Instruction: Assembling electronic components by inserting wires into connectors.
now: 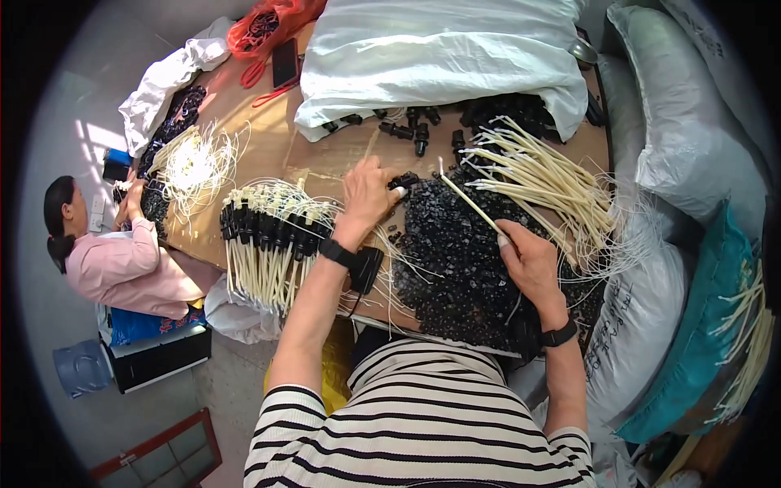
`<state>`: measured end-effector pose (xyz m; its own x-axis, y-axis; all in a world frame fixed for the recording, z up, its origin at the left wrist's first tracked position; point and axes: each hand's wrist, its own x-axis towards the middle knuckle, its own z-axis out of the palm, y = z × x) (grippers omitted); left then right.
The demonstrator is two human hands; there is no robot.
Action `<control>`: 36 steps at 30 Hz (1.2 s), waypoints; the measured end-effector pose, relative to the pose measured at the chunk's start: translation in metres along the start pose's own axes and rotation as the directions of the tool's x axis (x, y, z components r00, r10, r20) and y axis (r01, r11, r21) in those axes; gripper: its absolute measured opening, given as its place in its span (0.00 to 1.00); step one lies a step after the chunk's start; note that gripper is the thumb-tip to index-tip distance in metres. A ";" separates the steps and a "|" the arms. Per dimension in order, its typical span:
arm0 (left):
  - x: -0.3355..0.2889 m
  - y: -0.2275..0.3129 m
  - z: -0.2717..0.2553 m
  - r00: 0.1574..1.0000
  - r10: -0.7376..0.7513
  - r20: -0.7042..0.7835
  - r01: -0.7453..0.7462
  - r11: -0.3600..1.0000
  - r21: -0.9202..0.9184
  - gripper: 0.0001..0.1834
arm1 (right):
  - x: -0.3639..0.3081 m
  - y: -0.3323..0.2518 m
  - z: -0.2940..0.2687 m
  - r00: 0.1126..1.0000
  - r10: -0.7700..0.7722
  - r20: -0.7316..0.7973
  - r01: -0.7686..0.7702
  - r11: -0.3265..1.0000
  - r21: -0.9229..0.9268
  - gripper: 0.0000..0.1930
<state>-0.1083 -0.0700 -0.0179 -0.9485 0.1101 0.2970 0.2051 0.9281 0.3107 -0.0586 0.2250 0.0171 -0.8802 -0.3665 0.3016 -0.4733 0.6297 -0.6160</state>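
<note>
My right hand (533,264) is closed on the lower end of a thin cream-coloured tube (470,199) with a white tip. The tube slants up and left over a broad heap of small black plastic pieces (447,260). At the heap's upper left edge, my left hand (368,193) has its thumb and fingers closed at a small black plastic piece (403,180); part of the grip is hidden. Beside my left forearm lies a row of cream tubes with black fittings (264,232). Right of the heap is a bundle of cream tubes with white wires (545,183).
A white sack (439,65) covers the table's (268,142) far side, with black fittings (421,138) before it. Stuffed sacks (691,106) crowd the right. A phone (285,63) lies near a red bag (272,24). At left, a person in pink (122,264) works beside another bundle (191,167).
</note>
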 end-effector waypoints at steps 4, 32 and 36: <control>-0.020 0.009 -0.003 0.965 -0.133 0.228 0.240 0.804 -0.544 0.20 | -0.005 -0.008 0.002 0.991 0.129 0.043 -0.134 0.978 0.158 0.12; -0.059 0.085 -0.038 0.865 0.466 0.184 -0.391 0.858 -0.334 0.25 | -0.025 -0.021 -0.015 0.955 0.203 0.215 -0.246 0.950 0.193 0.20; -0.065 0.052 -0.048 0.988 -0.021 0.154 0.051 0.980 -0.195 0.24 | -0.037 0.005 -0.101 0.621 0.773 0.135 -0.570 0.562 -0.599 0.24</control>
<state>-0.0247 -0.0456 0.0222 -0.9784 0.1444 0.1480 0.1997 0.8455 0.4953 -0.0324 0.3112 0.0766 -0.9070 0.1668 -0.3866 0.2141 0.9733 -0.0825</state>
